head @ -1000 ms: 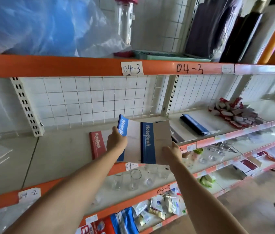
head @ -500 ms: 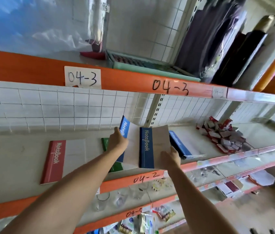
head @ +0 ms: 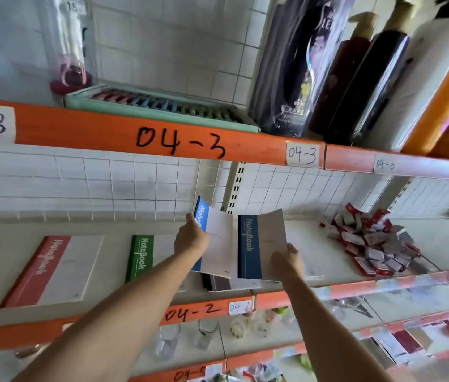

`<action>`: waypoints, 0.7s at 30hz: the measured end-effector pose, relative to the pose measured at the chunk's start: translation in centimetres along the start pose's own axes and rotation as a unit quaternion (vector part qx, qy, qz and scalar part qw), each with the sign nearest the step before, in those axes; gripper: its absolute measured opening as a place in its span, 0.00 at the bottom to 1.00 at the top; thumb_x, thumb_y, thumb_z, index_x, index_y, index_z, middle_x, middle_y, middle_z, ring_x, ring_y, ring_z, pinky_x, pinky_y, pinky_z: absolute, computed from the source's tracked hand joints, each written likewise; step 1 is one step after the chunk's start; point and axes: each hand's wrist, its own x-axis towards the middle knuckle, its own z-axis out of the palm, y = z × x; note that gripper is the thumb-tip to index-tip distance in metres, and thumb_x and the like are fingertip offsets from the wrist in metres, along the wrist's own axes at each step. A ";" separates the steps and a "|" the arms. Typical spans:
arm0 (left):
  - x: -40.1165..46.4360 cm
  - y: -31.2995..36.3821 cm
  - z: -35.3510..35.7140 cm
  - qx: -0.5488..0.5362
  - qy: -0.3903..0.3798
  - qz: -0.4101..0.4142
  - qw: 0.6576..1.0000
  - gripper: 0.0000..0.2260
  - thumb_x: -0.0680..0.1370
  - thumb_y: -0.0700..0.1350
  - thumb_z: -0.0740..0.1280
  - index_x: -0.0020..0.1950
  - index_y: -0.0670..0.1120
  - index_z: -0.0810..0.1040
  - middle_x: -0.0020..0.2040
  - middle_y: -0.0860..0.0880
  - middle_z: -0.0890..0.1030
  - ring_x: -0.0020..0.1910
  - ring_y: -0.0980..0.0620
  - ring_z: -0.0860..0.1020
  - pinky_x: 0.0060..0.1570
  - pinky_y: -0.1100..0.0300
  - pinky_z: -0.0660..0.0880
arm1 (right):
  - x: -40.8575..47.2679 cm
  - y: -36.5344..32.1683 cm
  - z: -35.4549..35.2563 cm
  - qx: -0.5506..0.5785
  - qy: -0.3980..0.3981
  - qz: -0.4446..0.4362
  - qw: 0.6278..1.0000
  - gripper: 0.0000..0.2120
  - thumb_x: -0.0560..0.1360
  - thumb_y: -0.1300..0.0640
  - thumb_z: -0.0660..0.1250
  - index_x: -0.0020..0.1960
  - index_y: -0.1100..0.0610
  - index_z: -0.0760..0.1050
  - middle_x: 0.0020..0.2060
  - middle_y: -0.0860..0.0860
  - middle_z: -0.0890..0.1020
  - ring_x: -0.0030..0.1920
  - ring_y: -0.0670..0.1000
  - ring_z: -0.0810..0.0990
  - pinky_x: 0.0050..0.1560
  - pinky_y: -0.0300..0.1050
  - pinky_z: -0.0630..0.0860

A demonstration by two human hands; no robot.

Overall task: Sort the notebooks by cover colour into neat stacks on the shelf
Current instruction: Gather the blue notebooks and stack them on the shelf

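Two hands grip blue notebooks: left hand [head: 191,239] light-blue notebook [head: 213,238], right hand [head: 287,261] dark-blue notebook [head: 259,245]; black-spined notebook [head: 212,282] beneath mostly hidden.

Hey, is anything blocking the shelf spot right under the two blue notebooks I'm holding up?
Partly. The left hand holds the light blue notebook and the right hand the dark blue notebook; beneath them a dark-spined notebook already lies near the cream shelf's front edge. Nothing else visible obstructs.
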 end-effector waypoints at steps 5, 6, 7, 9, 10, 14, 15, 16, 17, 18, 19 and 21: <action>-1.1 2.9 2.9 0.023 0.018 -0.020 0.999 0.20 0.78 0.42 0.66 0.68 0.44 0.63 0.61 0.41 0.77 0.55 0.39 0.79 0.49 0.49 0.78 | 6.9 3.1 -2.4 -0.026 -0.031 0.003 0.999 0.09 0.63 0.55 0.60 0.43 0.53 0.72 0.37 0.52 0.77 0.47 0.63 0.81 0.49 0.58 0.79; -1.2 3.5 3.4 0.028 0.026 -0.022 0.999 0.21 0.78 0.42 0.65 0.68 0.45 0.63 0.61 0.40 0.77 0.55 0.39 0.79 0.48 0.50 0.78 | 7.9 3.4 -2.8 -0.030 -0.037 0.000 0.999 0.09 0.64 0.55 0.61 0.44 0.54 0.72 0.36 0.52 0.77 0.46 0.62 0.80 0.48 0.56 0.79; -1.3 4.0 3.9 0.031 0.034 -0.027 0.999 0.21 0.78 0.42 0.65 0.69 0.44 0.63 0.61 0.40 0.77 0.55 0.38 0.79 0.48 0.50 0.78 | 8.5 3.5 -3.3 -0.036 -0.050 -0.005 0.998 0.09 0.66 0.57 0.61 0.46 0.55 0.73 0.36 0.52 0.77 0.43 0.60 0.79 0.45 0.52 0.77; -1.5 5.0 4.8 0.027 0.052 -0.039 0.998 0.20 0.78 0.42 0.65 0.68 0.44 0.63 0.62 0.39 0.77 0.56 0.38 0.78 0.48 0.50 0.77 | 9.0 2.8 -4.6 -0.030 -0.058 -0.015 0.998 0.13 0.63 0.55 0.60 0.47 0.55 0.73 0.36 0.53 0.77 0.41 0.57 0.77 0.42 0.50 0.75; -1.6 5.5 5.3 0.023 0.061 -0.043 0.997 0.20 0.78 0.42 0.65 0.68 0.43 0.64 0.62 0.39 0.77 0.56 0.38 0.78 0.48 0.49 0.77 | 9.8 2.9 -4.9 -0.027 -0.060 -0.020 0.998 0.15 0.62 0.55 0.59 0.47 0.55 0.74 0.37 0.54 0.78 0.41 0.57 0.77 0.44 0.52 0.76; -2.5 6.7 7.2 0.019 0.091 -0.063 0.994 0.18 0.79 0.41 0.65 0.66 0.44 0.64 0.63 0.39 0.77 0.57 0.38 0.78 0.52 0.47 0.78 | 12.0 3.4 -6.1 -0.070 -0.083 -0.042 0.993 0.12 0.73 0.64 0.63 0.56 0.60 0.76 0.46 0.59 0.80 0.45 0.58 0.78 0.45 0.48 0.75; -2.9 6.9 7.6 0.020 0.094 -0.070 0.993 0.18 0.79 0.41 0.65 0.66 0.44 0.64 0.63 0.39 0.77 0.57 0.38 0.78 0.52 0.47 0.78 | 12.3 3.6 -6.3 -0.084 -0.088 -0.043 0.992 0.13 0.74 0.65 0.62 0.58 0.61 0.74 0.48 0.60 0.80 0.45 0.58 0.77 0.45 0.47 0.74; -3.2 7.0 8.0 0.022 0.096 -0.076 0.992 0.18 0.79 0.41 0.65 0.66 0.44 0.64 0.64 0.39 0.76 0.57 0.38 0.79 0.52 0.47 0.79 | 12.5 3.9 -6.6 -0.102 -0.092 -0.047 0.989 0.13 0.74 0.65 0.62 0.59 0.61 0.73 0.50 0.60 0.80 0.46 0.58 0.77 0.46 0.48 0.74; -3.6 7.2 8.4 0.024 0.098 -0.081 0.992 0.18 0.79 0.40 0.64 0.67 0.44 0.63 0.64 0.39 0.76 0.56 0.39 0.79 0.52 0.47 0.79 | 12.5 4.1 -6.7 -0.123 -0.096 -0.051 0.986 0.13 0.74 0.64 0.63 0.59 0.62 0.71 0.50 0.61 0.79 0.47 0.59 0.77 0.47 0.49 0.75; -3.8 7.3 8.8 0.024 0.099 -0.083 0.991 0.18 0.79 0.40 0.64 0.67 0.44 0.63 0.64 0.39 0.77 0.56 0.39 0.79 0.52 0.47 0.79 | 12.6 4.2 -6.8 -0.143 -0.098 -0.055 0.983 0.14 0.75 0.64 0.63 0.60 0.62 0.69 0.51 0.61 0.79 0.48 0.60 0.78 0.48 0.50 0.75; -4.1 7.5 9.0 0.024 0.100 -0.084 0.991 0.19 0.79 0.40 0.63 0.67 0.44 0.63 0.64 0.39 0.77 0.56 0.38 0.79 0.51 0.47 0.80 | 12.8 4.3 -6.9 -0.163 -0.098 -0.058 0.980 0.15 0.75 0.63 0.63 0.61 0.62 0.68 0.53 0.62 0.79 0.49 0.61 0.78 0.50 0.51 0.76; -4.3 7.8 9.2 0.026 0.100 -0.081 0.991 0.18 0.79 0.39 0.63 0.67 0.44 0.63 0.64 0.39 0.76 0.56 0.38 0.79 0.50 0.48 0.79 | 13.1 4.5 -7.0 -0.213 -0.095 -0.068 0.970 0.16 0.75 0.61 0.62 0.62 0.61 0.68 0.57 0.62 0.77 0.56 0.63 0.77 0.56 0.53 0.75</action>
